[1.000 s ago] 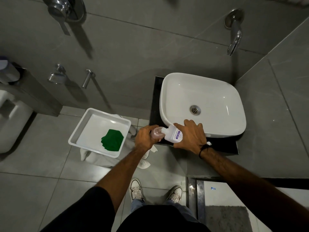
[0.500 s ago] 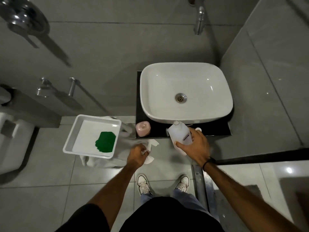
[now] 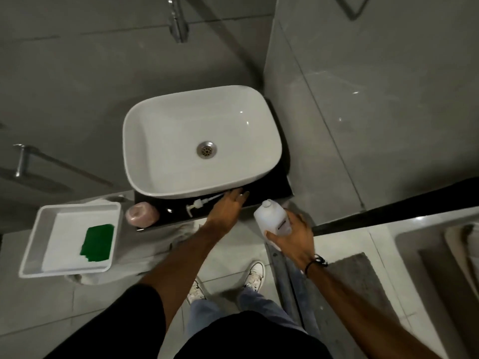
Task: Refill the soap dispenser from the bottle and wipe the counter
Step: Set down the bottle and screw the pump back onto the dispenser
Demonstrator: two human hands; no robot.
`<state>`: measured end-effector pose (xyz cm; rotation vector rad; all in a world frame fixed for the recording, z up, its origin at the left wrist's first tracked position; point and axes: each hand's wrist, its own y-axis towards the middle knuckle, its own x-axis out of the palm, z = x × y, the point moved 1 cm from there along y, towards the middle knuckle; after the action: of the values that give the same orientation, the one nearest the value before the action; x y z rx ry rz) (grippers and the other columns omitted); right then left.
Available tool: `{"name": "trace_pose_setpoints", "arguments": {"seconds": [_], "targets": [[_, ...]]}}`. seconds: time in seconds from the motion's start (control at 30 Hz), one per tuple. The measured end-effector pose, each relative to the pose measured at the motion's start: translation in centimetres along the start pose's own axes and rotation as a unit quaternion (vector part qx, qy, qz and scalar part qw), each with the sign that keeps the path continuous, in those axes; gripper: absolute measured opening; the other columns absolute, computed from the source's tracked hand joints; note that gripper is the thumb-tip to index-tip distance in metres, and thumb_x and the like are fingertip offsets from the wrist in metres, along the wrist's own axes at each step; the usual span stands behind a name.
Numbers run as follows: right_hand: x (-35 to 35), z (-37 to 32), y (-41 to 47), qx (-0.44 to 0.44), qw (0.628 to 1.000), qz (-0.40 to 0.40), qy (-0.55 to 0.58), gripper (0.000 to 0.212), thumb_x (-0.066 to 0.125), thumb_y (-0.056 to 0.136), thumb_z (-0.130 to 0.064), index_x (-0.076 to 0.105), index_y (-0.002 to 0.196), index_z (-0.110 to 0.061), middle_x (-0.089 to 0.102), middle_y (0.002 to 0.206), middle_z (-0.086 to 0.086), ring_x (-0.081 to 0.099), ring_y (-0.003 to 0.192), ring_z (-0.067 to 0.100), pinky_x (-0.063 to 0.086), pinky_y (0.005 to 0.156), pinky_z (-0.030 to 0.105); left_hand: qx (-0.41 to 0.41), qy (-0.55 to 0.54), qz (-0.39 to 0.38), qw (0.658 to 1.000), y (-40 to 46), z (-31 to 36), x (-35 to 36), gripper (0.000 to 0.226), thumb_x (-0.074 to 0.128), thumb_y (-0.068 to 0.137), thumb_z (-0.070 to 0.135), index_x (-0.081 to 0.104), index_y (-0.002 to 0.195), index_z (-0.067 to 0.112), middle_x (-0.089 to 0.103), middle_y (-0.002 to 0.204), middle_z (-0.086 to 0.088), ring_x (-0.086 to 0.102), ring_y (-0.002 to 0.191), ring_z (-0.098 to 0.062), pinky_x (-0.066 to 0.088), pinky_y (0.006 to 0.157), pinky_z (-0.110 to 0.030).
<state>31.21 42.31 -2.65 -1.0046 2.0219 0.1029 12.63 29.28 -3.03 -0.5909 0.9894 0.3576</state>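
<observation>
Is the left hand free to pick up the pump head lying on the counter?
Probably yes. The left hand is open and empty, right beside the pump head on the black counter, with nothing between them.

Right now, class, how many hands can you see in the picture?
2. The left hand rests open on the black counter in front of the sink; the right hand holds the white bottle beside the counter.

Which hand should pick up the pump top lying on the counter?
Left. The left hand is open and right beside the pump top on the counter, while the right hand is busy holding the bottle.
</observation>
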Motion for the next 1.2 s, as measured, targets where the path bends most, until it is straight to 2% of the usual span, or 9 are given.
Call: {"name": "trace_pose_setpoints", "arguments": {"seconds": [0.13,0.3,0.4,0.63,0.8,0.93,1.0,1.1,1.2], "targets": [[0.0,0.8,0.6,-0.008,1.0,-0.03,0.002,0.079,0.085,0.058,-0.053,0.055,0.127,-0.033,0.059,0.121,-0.002,0.057,0.111,0.022,0.053,0.091,0.035,0.006,0.099,-0.019,0.995,1.6,0.3,0.7,0.037,0.045,0.098,0.008,0.057,0.134,0.009,0.049,0.141,-0.015,0.048,0.13,-0.034,0.044,0.105,-0.044],[0.5,1.3,1.5,-0.002,0.998,-0.064,-0.007,0.081,0.083,0.059,-0.056,0.052,0.131,-0.036,0.055,0.133,0.0,0.052,0.123,0.024,0.051,0.097,0.037,0.028,-0.178,0.16,0.971,0.0,1.9,-0.4,0.023,0.061,0.098,0.019,0.071,0.116,0.006,0.07,0.106,-0.012,0.066,0.092,-0.022,0.05,0.086,-0.027],[0.5,1.1,2.0,-0.036,0.995,-0.082,-0.033,0.074,0.077,0.057,-0.06,0.05,0.124,-0.042,0.058,0.125,-0.005,0.053,0.119,0.021,0.044,0.09,0.029,0.064,-0.184,0.139,0.971,-1.2,3.0,-1.1,0.022,0.066,0.095,0.027,0.073,0.108,0.011,0.067,0.096,-0.004,0.061,0.079,-0.01,0.048,0.077,-0.018],[-0.1,0.5,3.3,-0.102,0.987,-0.101,-0.068,0.082,0.077,0.054,-0.066,0.054,0.128,-0.038,0.055,0.113,-0.008,0.059,0.105,0.018,0.055,0.087,0.036,0.001,-0.087,0.062,0.994,-0.9,3.9,-2.8,0.028,0.064,0.094,0.035,0.067,0.095,0.008,0.07,0.096,-0.01,0.067,0.088,-0.029,0.054,0.075,-0.042],[-0.4,0.8,3.5,-0.094,0.99,-0.091,-0.059,0.085,0.08,0.055,-0.064,0.056,0.132,-0.038,0.06,0.122,-0.004,0.061,0.108,0.02,0.055,0.088,0.036,0.1,-0.115,-0.031,0.988,-1.2,3.2,-3.5,0.068,0.075,0.082,0.013,0.049,0.144,0.019,0.057,0.136,-0.003,0.053,0.124,-0.021,0.048,0.105,-0.036],[-0.5,0.6,3.5,-0.112,0.988,-0.079,-0.071,0.076,0.078,0.053,-0.063,0.058,0.122,-0.038,0.053,0.101,-0.013,0.06,0.095,0.016,0.056,0.075,0.032,0.016,-0.058,0.017,0.998,-0.8,3.4,-3.2,0.042,0.057,0.094,0.049,0.055,0.128,0.026,0.064,0.121,0.003,0.065,0.109,-0.019,0.057,0.085,-0.04],[-0.5,0.7,3.5,-0.116,0.986,-0.085,-0.079,0.076,0.079,0.054,-0.062,0.059,0.123,-0.037,0.056,0.105,-0.009,0.06,0.096,0.017,0.056,0.077,0.033,0.044,-0.037,0.007,0.998,-0.8,3.4,-3.2,0.028,0.06,0.093,0.034,0.062,0.119,0.023,0.064,0.12,0.001,0.064,0.111,-0.022,0.056,0.085,-0.04],[-0.4,1.0,3.7,-0.12,0.985,-0.088,-0.093,0.077,0.078,0.055,-0.062,0.059,0.124,-0.035,0.058,0.109,-0.006,0.06,0.098,0.019,0.055,0.078,0.033,0.104,-0.064,-0.027,0.992,-1.0,3.3,-3.1,0.061,0.068,0.079,0.012,0.056,0.136,0.026,0.057,0.135,0.002,0.056,0.121,-0.022,0.054,0.094,-0.04],[-0.3,1.0,3.7,-0.129,0.983,-0.083,-0.099,0.076,0.075,0.053,-0.063,0.059,0.121,-0.036,0.056,0.103,-0.008,0.06,0.094,0.018,0.055,0.073,0.032,0.005,-0.054,-0.018,0.998,-0.9,3.4,-3.2,0.049,0.062,0.089,0.046,0.052,0.134,0.03,0.066,0.124,0.002,0.066,0.112,-0.021,0.059,0.085,-0.042]]}}
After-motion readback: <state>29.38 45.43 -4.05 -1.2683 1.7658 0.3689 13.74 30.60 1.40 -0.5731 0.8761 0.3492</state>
